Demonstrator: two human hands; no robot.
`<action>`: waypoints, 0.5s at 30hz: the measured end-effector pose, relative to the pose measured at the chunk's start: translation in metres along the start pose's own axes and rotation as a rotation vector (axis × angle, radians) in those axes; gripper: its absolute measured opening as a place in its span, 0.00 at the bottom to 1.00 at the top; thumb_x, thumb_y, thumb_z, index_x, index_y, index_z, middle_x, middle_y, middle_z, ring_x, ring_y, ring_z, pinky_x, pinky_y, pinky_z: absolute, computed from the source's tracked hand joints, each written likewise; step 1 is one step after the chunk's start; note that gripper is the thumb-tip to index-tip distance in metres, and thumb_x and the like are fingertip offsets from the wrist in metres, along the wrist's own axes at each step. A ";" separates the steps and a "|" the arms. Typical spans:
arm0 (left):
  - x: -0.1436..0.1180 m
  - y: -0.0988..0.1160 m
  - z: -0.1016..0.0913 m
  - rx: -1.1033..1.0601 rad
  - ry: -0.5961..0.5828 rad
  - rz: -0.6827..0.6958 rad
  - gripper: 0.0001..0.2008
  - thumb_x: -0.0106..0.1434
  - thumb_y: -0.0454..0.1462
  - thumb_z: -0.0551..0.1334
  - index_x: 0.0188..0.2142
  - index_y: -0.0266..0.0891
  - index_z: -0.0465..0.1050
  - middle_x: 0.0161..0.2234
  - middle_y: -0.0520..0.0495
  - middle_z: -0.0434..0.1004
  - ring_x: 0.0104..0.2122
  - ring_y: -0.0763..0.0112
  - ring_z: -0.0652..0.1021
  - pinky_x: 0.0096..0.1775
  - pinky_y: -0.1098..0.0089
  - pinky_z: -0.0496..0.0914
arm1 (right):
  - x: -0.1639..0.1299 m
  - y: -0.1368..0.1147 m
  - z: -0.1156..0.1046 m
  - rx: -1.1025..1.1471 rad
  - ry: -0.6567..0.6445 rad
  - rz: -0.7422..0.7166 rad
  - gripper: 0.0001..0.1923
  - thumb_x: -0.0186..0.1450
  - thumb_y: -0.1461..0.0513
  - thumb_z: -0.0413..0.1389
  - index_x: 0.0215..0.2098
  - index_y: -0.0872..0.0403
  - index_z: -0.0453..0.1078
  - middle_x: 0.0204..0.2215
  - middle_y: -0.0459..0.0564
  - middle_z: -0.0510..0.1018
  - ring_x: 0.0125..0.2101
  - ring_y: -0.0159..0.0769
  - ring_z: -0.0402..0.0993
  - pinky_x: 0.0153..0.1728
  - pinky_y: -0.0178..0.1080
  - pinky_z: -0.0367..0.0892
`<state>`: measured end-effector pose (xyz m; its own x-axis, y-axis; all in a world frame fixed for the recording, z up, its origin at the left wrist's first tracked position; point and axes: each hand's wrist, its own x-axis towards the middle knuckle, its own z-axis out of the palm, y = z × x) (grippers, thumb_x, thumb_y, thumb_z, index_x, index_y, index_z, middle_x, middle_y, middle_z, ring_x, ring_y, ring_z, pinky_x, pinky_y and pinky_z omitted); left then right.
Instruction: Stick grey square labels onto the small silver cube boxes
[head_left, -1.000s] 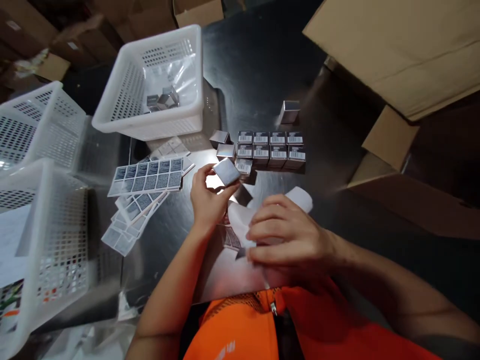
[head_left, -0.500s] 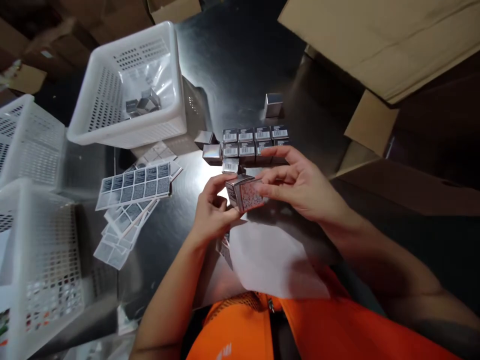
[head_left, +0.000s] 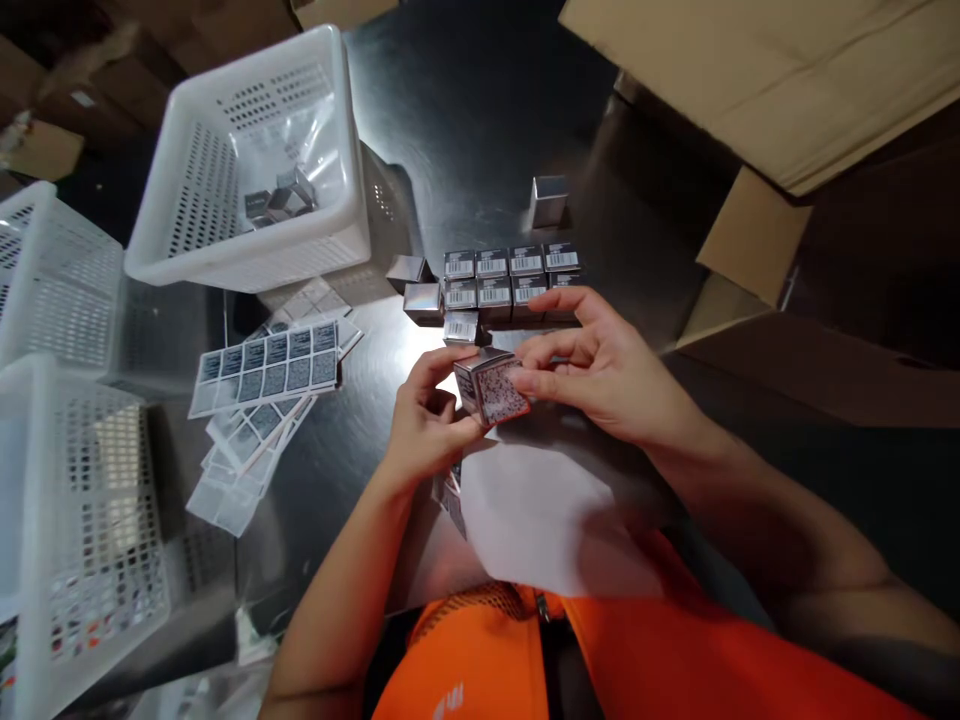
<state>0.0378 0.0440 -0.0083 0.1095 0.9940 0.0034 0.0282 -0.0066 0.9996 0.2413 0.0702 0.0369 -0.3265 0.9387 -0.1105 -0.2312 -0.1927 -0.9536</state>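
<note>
My left hand [head_left: 429, 420] is closed round a small silver carton [head_left: 501, 390], gripping its left side between thumb and fingers. One face of that carton bears a label dense with fine print. At its right edge my right hand [head_left: 600, 365] pinches with thumb and forefinger, the other fingers curled above. Just beyond my hands, small dark cartons with barcodes [head_left: 493, 292] stand in two rows, partly covered by my right fingers. Silver cartons [head_left: 424, 300] sit at the left end of the rows. Sheets of printed labels [head_left: 266, 370] lie fanned out on the left.
A white perforated basket [head_left: 352, 190] at the back left holds a few cartons and clear plastic. More white baskets [head_left: 37, 540] line the left edge. One carton [head_left: 548, 202] stands apart on the metal table [head_left: 465, 120]. A large cardboard box [head_left: 780, 90] occupies the right. White paper [head_left: 540, 510] lies before me.
Both hands stay on the carton, which has turned slightly so its printed face catches the light differently. The view has shifted a little.
</note>
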 end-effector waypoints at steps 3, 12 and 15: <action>0.000 0.000 -0.001 -0.003 -0.003 0.009 0.29 0.47 0.28 0.73 0.49 0.49 0.73 0.48 0.52 0.78 0.15 0.92 0.56 0.17 0.80 0.48 | 0.000 0.000 0.001 0.004 -0.001 0.005 0.33 0.53 0.59 0.73 0.49 0.50 0.60 0.27 0.39 0.79 0.30 0.30 0.78 0.35 0.33 0.73; 0.000 0.002 0.001 0.026 0.015 -0.004 0.29 0.46 0.30 0.73 0.49 0.46 0.74 0.48 0.50 0.78 0.15 0.92 0.56 0.16 0.80 0.49 | 0.000 0.000 0.000 -0.047 0.023 0.007 0.33 0.53 0.57 0.72 0.49 0.49 0.60 0.27 0.39 0.78 0.30 0.33 0.79 0.34 0.35 0.74; -0.001 0.001 0.002 0.030 0.018 0.006 0.28 0.48 0.30 0.73 0.49 0.47 0.74 0.49 0.50 0.78 0.16 0.92 0.56 0.18 0.80 0.53 | -0.002 0.001 0.003 -0.069 0.043 -0.009 0.32 0.53 0.57 0.72 0.48 0.48 0.61 0.26 0.38 0.76 0.32 0.35 0.79 0.34 0.36 0.75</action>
<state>0.0396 0.0424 -0.0073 0.0918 0.9957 0.0100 0.0572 -0.0153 0.9982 0.2387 0.0669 0.0366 -0.2847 0.9520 -0.1121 -0.1701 -0.1653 -0.9715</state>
